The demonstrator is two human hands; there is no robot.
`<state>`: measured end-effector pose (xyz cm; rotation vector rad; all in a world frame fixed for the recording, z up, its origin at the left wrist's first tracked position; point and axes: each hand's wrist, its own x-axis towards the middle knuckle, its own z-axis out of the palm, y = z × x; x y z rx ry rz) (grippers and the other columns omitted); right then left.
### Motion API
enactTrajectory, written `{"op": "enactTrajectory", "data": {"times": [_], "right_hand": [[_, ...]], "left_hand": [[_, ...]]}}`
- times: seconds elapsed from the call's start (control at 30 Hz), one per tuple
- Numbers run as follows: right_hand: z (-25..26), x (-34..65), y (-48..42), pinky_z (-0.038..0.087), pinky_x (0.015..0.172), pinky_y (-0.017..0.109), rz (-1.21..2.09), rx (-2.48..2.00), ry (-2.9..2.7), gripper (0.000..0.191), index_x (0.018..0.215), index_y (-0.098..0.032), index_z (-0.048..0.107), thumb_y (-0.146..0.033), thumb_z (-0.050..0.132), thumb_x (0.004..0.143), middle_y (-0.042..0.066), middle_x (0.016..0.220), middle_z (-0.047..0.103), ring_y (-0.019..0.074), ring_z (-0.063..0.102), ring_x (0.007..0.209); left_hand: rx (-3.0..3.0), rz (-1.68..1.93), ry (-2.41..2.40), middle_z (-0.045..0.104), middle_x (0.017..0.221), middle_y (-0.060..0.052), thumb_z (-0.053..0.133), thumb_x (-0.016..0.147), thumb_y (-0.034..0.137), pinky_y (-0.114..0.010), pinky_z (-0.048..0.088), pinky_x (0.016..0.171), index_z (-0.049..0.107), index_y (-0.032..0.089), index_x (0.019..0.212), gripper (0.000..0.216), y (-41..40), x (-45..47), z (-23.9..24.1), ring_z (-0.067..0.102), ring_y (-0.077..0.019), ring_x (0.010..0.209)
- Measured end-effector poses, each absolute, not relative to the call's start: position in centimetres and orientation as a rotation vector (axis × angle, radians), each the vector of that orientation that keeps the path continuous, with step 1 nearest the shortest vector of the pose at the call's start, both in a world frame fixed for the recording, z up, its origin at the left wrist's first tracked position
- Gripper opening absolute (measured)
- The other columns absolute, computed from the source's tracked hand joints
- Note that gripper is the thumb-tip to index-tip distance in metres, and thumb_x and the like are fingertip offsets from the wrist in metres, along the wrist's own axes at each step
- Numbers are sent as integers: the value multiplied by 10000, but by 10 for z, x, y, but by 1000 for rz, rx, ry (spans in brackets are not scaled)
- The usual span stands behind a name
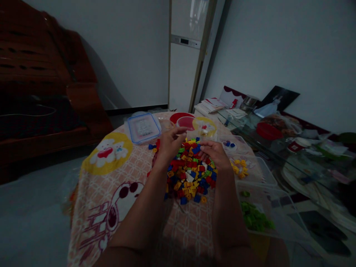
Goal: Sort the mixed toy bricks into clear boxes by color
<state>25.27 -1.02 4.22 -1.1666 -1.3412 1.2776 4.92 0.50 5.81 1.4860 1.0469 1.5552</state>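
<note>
Dim, underexposed. Faint glare high on tall white unit. Soft shadow on left wall. Wide-angle stretch toward edges.

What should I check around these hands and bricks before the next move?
1. Left hand free: ok, no brick shows in its grasp.
2. Right hand free: cannot tell; a blue brick shows by its fingertips, perhaps held, perhaps lying behind.
3. Brick pile one colour: not ok; red, yellow, blue and green lie mixed.
4. Green pieces inside the near clear box: ok.
5. Yellow pieces apart from the green: ok, in the next clear box.
</note>
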Motion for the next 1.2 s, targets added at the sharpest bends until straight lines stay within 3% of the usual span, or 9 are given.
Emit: {"op": "enactTrajectory", "data": {"times": [0.17,0.83,1.2], "right_hand": [[44,249,-12,467,447,223,1299,-1157,-1373,356,917,-201,679,-443,760,668,-15,607,705,122,605,460],[42,260,-14,485,468,227,1386,-1109,-1395,426,906,-193,691,-507,824,651,-2,604,714,133,624,472],[40,260,-11,482,439,210,1337,-1129,-1327,357,864,-185,714,-455,825,659,-1,588,713,130,621,455]], "left_hand": [[1801,1181,1072,805,951,-88,710,804,326,-307,561,731,812,167,1014,282,13,60,40,714,-219,831],[1565,1152,978,675,667,-10,697,800,362,-262,453,560,783,163,961,271,14,65,33,567,-136,563],[1533,1170,1009,697,678,-17,660,807,273,-250,450,562,802,161,967,242,15,66,33,562,-128,565]]}}
